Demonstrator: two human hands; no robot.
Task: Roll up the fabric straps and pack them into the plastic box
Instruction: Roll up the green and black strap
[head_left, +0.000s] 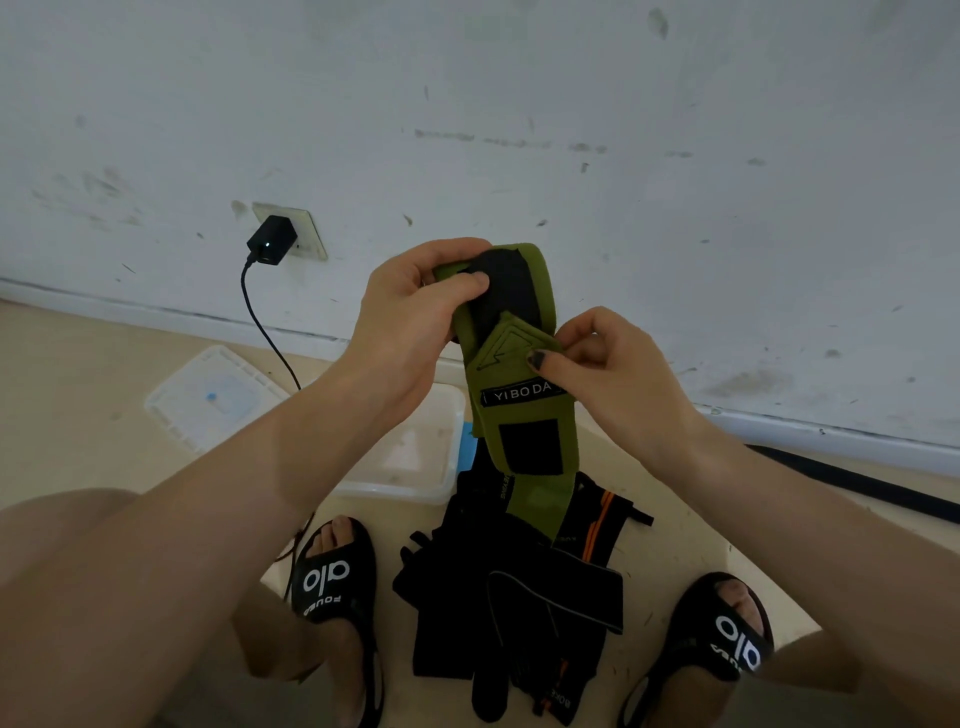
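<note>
A green fabric strap (519, 415) marked YIBODA is held up above the floor (78, 374): its top end is pinched by the left hand (415, 306), its folded flap by the right hand (597, 358). Below lie black straps (519, 597), beside the clear plastic box (415, 457) and its lid (208, 400).

A black label on the green strap (511, 410) reads "YIBODA" in white. Each black sandal, left (332, 577) and right (737, 644), bears a white "alo" logo; smaller lettering beneath it is too unclear to read.
</note>
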